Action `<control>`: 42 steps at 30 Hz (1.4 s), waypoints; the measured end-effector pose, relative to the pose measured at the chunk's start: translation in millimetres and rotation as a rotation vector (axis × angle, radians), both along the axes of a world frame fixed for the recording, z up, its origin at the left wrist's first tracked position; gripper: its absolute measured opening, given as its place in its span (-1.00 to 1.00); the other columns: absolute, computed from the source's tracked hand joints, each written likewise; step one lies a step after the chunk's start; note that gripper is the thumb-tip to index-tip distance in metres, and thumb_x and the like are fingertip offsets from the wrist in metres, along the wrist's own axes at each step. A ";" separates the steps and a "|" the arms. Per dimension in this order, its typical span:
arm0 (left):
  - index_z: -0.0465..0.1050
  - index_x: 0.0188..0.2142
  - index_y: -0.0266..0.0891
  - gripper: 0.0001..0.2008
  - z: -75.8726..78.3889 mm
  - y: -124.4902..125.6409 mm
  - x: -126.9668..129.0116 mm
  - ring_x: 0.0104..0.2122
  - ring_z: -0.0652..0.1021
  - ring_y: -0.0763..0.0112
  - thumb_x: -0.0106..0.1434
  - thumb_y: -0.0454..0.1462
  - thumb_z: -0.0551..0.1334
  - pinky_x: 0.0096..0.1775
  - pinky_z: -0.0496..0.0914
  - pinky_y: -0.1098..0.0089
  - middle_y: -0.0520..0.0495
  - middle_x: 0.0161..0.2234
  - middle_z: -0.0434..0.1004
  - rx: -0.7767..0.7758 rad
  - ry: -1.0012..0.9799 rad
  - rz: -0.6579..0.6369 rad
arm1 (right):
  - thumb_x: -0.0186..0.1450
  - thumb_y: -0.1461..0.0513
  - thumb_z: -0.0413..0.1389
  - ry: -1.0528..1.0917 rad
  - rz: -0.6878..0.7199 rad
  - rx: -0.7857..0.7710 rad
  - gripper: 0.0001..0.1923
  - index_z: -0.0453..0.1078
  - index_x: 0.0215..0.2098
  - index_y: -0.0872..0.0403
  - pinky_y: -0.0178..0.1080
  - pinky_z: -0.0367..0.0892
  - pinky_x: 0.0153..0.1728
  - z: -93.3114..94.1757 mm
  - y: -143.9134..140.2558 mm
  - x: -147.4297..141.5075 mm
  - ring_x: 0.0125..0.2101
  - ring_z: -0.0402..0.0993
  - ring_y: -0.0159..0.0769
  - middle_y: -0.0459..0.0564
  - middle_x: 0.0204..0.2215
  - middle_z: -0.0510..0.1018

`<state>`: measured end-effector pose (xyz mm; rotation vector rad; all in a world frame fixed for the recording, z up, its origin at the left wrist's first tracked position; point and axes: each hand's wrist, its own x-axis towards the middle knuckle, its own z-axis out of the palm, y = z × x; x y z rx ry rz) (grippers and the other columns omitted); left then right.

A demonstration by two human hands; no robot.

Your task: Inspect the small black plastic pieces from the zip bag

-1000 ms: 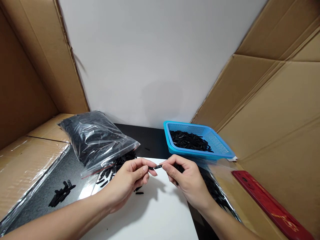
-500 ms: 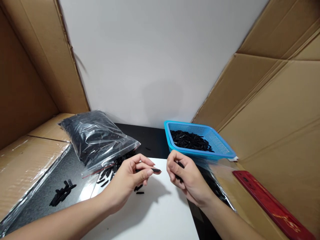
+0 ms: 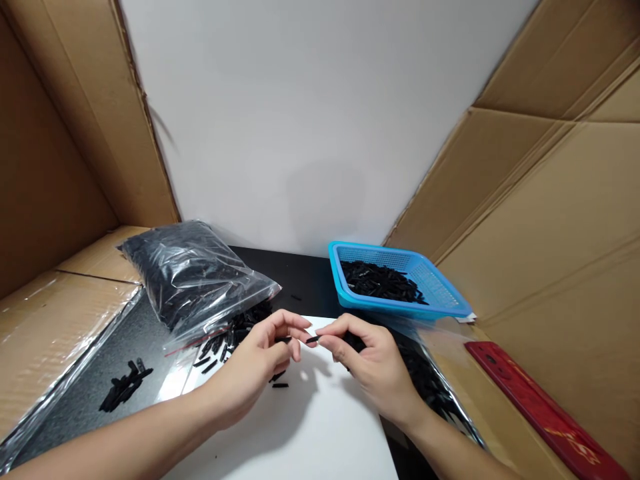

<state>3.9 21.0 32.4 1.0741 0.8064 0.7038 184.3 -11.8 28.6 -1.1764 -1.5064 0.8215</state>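
Observation:
Over the white board [image 3: 320, 427] my two hands almost meet. My right hand [image 3: 375, 360] is closed, and its thumb and index finger pinch one end of a small black stick-like piece [image 3: 313, 340]. More dark pieces [image 3: 355, 343] are tucked under its curled fingers. The fingertips of my left hand [image 3: 265, 353] are at the other end of the pinched piece. Another black piece [image 3: 283, 340] shows between the left thumb and the bent fingers. A few like pieces [image 3: 281, 385] lie on the board below.
A clear zip bag [image 3: 195, 273] full of black pieces lies at the left, with a loose pile [image 3: 245, 327] at its mouth. A small heap [image 3: 125, 387] sits on the grey surface. At the right are a blue basket [image 3: 445, 293] of pieces and a red box [image 3: 540, 407].
My right hand has moved left and its thumb and index finger now pinch the piece that my left hand held out. The left thumb has drawn back from it.

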 end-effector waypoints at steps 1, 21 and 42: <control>0.44 -0.22 -0.23 -0.80 -0.5 -0.2 0.2 -0.51 0.22 0.56 0.17 -0.43 0.16 -0.43 0.05 0.43 0.07 -0.43 0.41 -0.011 -0.001 -0.003 | 0.25 0.18 0.22 0.036 -0.008 -0.026 -0.84 0.54 -0.45 0.08 -0.31 0.29 -0.47 -0.1 0.4 0.3 -0.56 0.37 -0.36 -0.10 -0.58 0.52; 0.30 -0.31 -0.23 -0.69 -6.1 0.2 1.4 -0.73 0.16 0.65 0.34 -0.02 0.12 -0.57 -0.02 0.47 0.00 -0.56 0.57 0.000 -0.006 -0.077 | 0.18 0.10 0.28 0.581 0.109 -0.382 -0.74 0.37 -0.42 0.10 -0.48 -0.18 -0.75 -2.9 3.9 -1.0 -0.77 -0.05 -0.62 -0.24 -0.72 0.34; 0.36 -0.04 -0.20 -0.64 -5.7 0.7 0.6 -0.60 0.18 0.52 0.29 -0.04 0.19 -0.49 0.03 0.45 0.18 -0.68 0.23 0.035 0.049 -0.008 | 0.25 0.29 0.22 -0.123 0.000 0.219 -0.88 0.59 -0.24 0.05 -0.31 0.40 -0.36 -10.8 -4.4 -8.1 -0.46 0.53 -0.30 -0.03 -0.38 0.67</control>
